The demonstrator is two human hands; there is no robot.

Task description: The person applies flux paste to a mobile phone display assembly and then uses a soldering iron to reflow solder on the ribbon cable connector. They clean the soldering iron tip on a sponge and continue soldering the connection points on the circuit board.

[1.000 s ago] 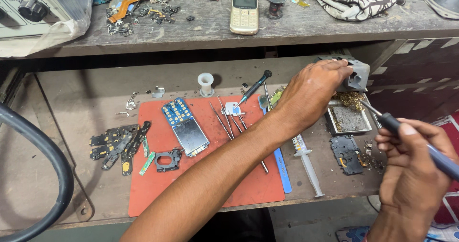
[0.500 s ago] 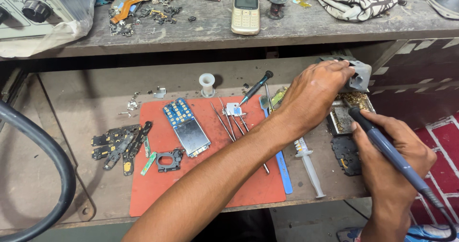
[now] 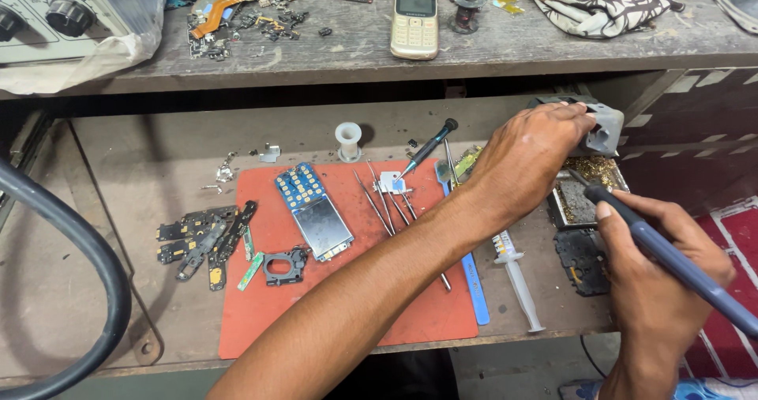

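My left hand [image 3: 529,159] reaches across the bench and grips a grey metal stand [image 3: 602,128] at the right. My right hand [image 3: 659,270] holds a blue-handled soldering iron [image 3: 671,259] like a pen, its tip pointing into a small tray [image 3: 580,199] holding a grey pad and brass shavings. On the red mat [image 3: 276,321] lies a phone circuit board with screen [image 3: 314,210], with tweezers [image 3: 379,199] and a black screwdriver [image 3: 430,147] beside it.
A syringe [image 3: 519,277] and a blue pry tool [image 3: 472,277] lie under my left forearm. Black phone parts [image 3: 201,238] sit left of the mat. The upper shelf holds a gold keypad phone [image 3: 414,19], a heater unit [image 3: 55,13] and a cloth [image 3: 596,1]. A thick black hose [image 3: 95,266] curves at left.
My right hand has brought the soldering iron up and leftward, so its tip now reaches the tray. My left hand stays on the grey stand.
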